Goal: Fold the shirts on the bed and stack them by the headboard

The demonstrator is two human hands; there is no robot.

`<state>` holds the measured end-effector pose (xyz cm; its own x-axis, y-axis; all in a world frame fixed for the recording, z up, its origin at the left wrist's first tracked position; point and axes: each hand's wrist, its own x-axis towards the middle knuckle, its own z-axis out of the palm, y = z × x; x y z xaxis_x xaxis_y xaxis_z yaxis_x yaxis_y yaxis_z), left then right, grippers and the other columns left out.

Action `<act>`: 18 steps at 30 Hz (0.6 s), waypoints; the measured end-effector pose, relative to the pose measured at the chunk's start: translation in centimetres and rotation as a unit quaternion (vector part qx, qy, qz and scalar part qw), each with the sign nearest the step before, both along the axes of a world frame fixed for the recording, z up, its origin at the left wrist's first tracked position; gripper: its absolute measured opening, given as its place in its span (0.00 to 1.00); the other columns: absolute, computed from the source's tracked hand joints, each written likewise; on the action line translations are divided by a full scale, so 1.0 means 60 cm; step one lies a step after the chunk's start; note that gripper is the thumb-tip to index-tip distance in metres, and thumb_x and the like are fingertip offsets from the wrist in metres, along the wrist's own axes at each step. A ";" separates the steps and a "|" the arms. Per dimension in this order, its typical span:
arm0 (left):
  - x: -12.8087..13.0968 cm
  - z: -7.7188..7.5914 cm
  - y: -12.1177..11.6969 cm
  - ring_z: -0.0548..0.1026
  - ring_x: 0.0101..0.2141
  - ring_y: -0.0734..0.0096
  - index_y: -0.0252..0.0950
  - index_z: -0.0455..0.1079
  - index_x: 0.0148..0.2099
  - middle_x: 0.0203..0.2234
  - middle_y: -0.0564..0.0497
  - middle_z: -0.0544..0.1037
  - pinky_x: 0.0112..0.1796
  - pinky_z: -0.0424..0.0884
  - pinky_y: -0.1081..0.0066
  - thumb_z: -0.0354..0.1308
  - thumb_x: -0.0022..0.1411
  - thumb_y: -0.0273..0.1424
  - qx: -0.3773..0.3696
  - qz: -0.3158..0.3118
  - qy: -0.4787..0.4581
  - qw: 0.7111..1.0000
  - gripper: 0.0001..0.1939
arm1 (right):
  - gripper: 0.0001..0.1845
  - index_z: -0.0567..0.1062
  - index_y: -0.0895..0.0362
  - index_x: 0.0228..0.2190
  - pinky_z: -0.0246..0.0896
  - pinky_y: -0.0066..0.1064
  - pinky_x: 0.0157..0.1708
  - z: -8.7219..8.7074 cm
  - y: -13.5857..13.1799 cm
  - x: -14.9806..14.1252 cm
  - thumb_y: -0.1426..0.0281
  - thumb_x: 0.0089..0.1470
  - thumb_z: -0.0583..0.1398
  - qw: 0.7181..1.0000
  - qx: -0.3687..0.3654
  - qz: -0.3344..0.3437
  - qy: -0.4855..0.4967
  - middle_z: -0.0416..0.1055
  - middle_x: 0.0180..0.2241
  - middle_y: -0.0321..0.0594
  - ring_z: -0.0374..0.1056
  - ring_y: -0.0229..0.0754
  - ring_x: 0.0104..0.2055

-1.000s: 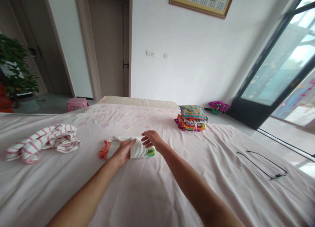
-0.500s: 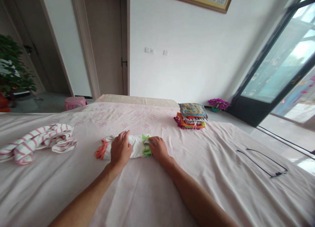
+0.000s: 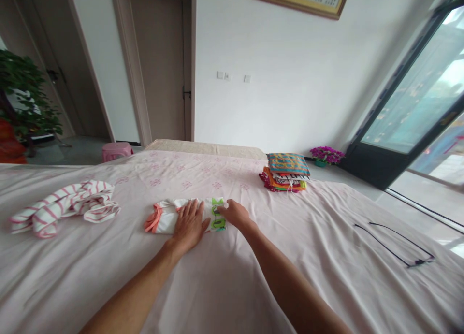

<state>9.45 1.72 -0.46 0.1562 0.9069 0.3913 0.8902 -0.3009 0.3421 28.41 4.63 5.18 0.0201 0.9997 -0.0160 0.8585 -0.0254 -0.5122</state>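
Observation:
A white shirt (image 3: 166, 220) with orange trim and a green print lies folded into a narrow strip on the pink bedsheet (image 3: 224, 281). My left hand (image 3: 190, 225) rests flat across its middle, fingers stretched out. At the shirt's right end, beside the green print, my right hand (image 3: 234, 213) has its fingers closed on the edge of the cloth. To the left lies a crumpled white garment (image 3: 72, 206) with red stripes.
A stack of folded clothes (image 3: 286, 172) sits at the far right of the bed. Black-framed glasses (image 3: 398, 244) lie on the sheet to the right. Beyond the bed are a pink stool (image 3: 116, 150), purple flowers (image 3: 326, 155) and a leafy plant (image 3: 27, 97).
My right hand has come down onto the shirt's right end and closed there. My left hand has gone from gripping the fold to lying flat on it. More of the green print shows.

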 end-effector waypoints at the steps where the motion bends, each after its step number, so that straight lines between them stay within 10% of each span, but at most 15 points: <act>1: 0.000 0.001 -0.001 0.54 0.66 0.45 0.34 0.61 0.65 0.64 0.34 0.61 0.64 0.46 0.48 0.53 0.64 0.42 -0.003 -0.002 -0.010 1.000 0.30 | 0.25 0.77 0.57 0.45 0.61 0.35 0.40 0.001 0.005 -0.004 0.54 0.49 0.63 1.000 -0.006 -0.007 0.006 0.78 0.42 0.50 0.72 0.52 0.46; 6: 0.011 0.015 -0.010 0.50 0.67 0.42 0.30 0.61 0.64 0.64 0.31 0.61 0.64 0.43 0.46 0.53 0.64 0.40 -0.002 -0.010 -0.051 0.999 0.30 | 0.13 0.77 0.57 0.31 0.58 0.27 0.27 -0.008 0.016 -0.015 0.66 0.39 0.65 0.971 -0.044 -0.021 0.233 0.73 0.22 0.35 0.70 0.40 0.27; 11: 0.066 0.030 -0.015 0.50 0.67 0.43 0.27 0.63 0.61 0.63 0.29 0.62 0.65 0.40 0.48 0.52 0.64 0.41 -0.028 -0.074 -0.143 0.987 0.29 | 0.11 0.73 0.59 0.28 0.54 0.25 0.18 -0.001 0.004 0.008 0.69 0.37 0.61 0.835 -0.068 -0.015 0.546 0.69 0.18 0.33 0.61 0.34 0.17; 18: 0.112 0.059 0.003 0.60 0.64 0.51 0.35 0.73 0.51 0.57 0.39 0.72 0.65 0.45 0.57 0.61 0.57 0.40 -0.137 -0.128 -0.459 0.868 0.21 | 0.09 0.71 0.58 0.26 0.58 0.23 0.20 0.039 -0.003 0.042 0.71 0.37 0.64 0.759 -0.051 -0.030 0.649 0.68 0.20 0.32 0.61 0.32 0.19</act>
<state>16.19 1.88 3.05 0.1027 0.9670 0.2330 0.1204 -0.2446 0.9621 30.94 4.46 7.50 -0.0340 0.9897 -0.1391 -0.3714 -0.1417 -0.9176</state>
